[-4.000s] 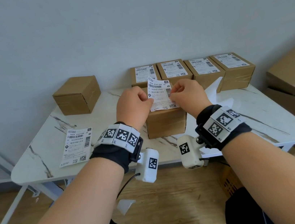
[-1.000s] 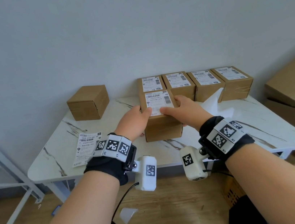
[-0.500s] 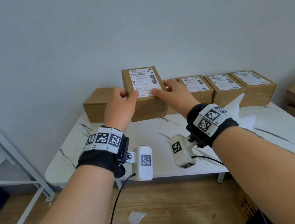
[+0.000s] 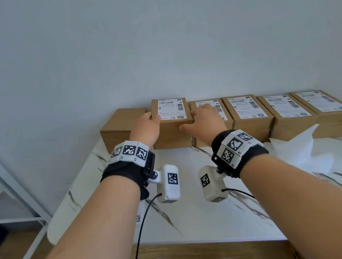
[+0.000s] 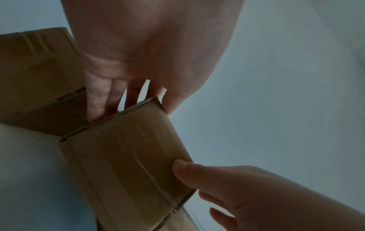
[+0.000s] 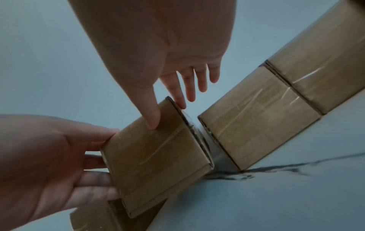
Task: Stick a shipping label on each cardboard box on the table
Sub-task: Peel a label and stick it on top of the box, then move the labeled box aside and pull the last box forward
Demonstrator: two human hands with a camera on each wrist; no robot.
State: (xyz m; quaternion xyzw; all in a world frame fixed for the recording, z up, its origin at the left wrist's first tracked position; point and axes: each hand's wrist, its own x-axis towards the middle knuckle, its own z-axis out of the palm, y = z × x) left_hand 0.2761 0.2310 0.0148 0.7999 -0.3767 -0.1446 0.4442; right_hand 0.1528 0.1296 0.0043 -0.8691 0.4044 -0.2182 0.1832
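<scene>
— Labelled box [image 4: 172,124], where does it sit in the head view?

— Centre of the frame, at the back of the marble table [image 4: 198,202], held between both hands. An unlabelled box [image 4: 119,125] stands just left of it, partly behind it. Four labelled boxes [image 4: 249,114] run in a row to its right, along the wall [image 4: 153,44]. Its shipping label [image 4: 171,111] faces up.

— Open room?

— The near half of the tabletop is bare marble down to its front edge. Crumpled white backing paper [image 4: 300,150] lies at the right.

— Hand poses there?

— Left hand [image 4: 147,128] wraps the box's left edge. Right hand [image 4: 203,122] presses its right side, thumb on the front face.

— And the left wrist view?

— It looks up from below. The left hand [image 5: 146,54] has its fingers [image 5: 102,100] straight down the box's [image 5: 128,156] side, slightly spread, thumb over the top corner. The plain box [image 5: 35,78] shows at the left, touching or nearly touching; I cannot tell which. The right hand's [image 5: 266,195] thumb lies flat on the front face.

— The right wrist view?

— The right hand [image 6: 168,46] has fingers apart and extended; the thumb presses the front face of the box [image 6: 156,156], the index touches its side. A narrow gap separates it from the neighbouring box [image 6: 256,125]. That gap is hidden in the head view. The left hand's [image 6: 49,164] fingers clasp the far side.
</scene>
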